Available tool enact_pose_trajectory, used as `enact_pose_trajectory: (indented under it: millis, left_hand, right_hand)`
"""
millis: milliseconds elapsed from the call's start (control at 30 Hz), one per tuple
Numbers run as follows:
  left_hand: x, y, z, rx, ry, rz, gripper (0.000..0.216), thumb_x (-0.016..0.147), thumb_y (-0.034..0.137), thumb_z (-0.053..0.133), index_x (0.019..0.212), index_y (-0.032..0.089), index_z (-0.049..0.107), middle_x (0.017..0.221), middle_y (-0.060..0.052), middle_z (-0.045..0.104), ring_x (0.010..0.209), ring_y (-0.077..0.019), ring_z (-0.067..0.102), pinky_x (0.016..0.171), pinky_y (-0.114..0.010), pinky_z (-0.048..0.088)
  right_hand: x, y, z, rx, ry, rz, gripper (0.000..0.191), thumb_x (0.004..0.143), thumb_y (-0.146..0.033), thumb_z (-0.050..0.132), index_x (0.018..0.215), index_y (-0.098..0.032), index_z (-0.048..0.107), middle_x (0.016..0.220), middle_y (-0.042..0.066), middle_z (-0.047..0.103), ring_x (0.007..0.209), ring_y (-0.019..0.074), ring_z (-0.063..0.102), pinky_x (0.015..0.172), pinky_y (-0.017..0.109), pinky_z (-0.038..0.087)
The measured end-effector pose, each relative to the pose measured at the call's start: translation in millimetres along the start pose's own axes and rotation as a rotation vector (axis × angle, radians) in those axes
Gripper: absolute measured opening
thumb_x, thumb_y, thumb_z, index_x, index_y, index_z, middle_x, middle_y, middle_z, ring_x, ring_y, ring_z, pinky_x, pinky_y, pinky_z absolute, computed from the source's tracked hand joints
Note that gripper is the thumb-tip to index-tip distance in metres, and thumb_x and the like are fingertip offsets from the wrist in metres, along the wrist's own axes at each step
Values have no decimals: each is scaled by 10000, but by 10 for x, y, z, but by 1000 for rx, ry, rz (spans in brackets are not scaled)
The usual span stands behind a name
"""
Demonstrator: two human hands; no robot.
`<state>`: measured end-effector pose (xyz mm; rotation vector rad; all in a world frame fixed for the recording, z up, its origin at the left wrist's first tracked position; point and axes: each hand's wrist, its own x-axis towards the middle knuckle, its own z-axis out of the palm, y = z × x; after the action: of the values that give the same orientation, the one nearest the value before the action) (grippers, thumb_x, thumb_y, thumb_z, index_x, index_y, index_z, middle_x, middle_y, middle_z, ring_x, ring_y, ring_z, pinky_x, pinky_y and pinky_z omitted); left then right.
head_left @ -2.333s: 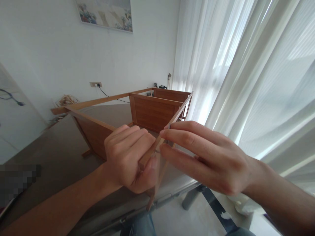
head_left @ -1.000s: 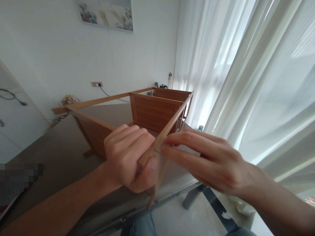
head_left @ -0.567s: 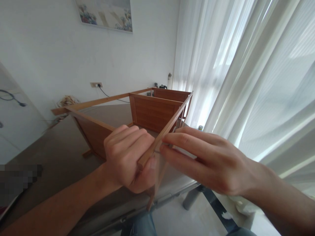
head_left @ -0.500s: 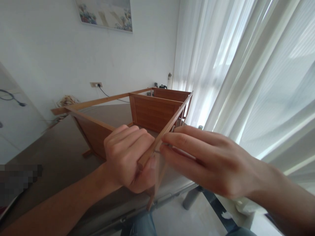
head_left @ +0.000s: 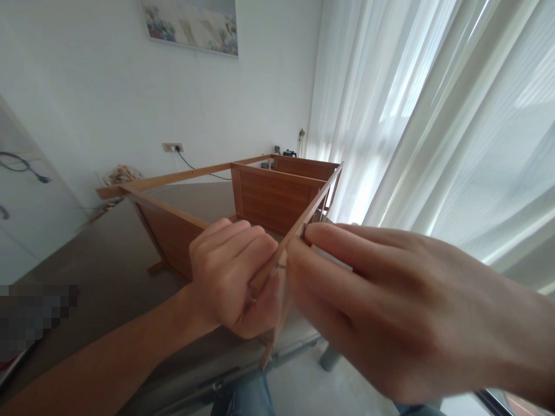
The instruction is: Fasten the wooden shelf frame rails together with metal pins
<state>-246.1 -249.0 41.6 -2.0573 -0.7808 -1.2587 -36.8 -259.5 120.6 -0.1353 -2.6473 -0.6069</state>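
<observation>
A wooden frame (head_left: 269,199) of brown panels and thin rails stands on a dark table (head_left: 91,260). My left hand (head_left: 229,277) is closed in a fist round the near end of the frame's right rail (head_left: 314,202). My right hand (head_left: 390,306) is close to the camera, its thumb and forefinger pinched on a small metal tool (head_left: 303,231), likely a hex key, whose tip meets the rail just beside my left hand.
White curtains (head_left: 433,115) fill the right side. A white wall with a picture (head_left: 191,23) and a socket with a cable (head_left: 172,147) lies behind. The table edge and a grey table leg (head_left: 329,358) are below my hands.
My right hand has turned and come closer to the camera while staying pinched at the rail. My left hand keeps its grip on the rail. The view shifted slightly.
</observation>
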Motion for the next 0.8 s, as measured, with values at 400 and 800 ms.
enact_pose_trajectory:
  millis: [400, 800]
  left_hand:
    - [26, 19, 11, 0, 13, -10, 210, 799, 270, 463, 638, 262, 329, 548, 16, 354, 508, -179, 317, 543, -399, 203]
    - [41, 29, -5, 62, -17, -23, 201, 799, 298, 439, 608, 259, 393, 527, -8, 431, 508, -189, 368, 534, -403, 261]
  right_hand:
    - [7, -54, -23, 32, 33, 2, 142, 925, -118, 518, 985, -156, 640, 871, 60, 666, 736, 166, 602, 702, 291, 597]
    - [-29, 125, 4, 10, 58, -166, 245, 926, -35, 486, 851, -158, 684, 858, 93, 697, 904, 230, 684, 753, 327, 657]
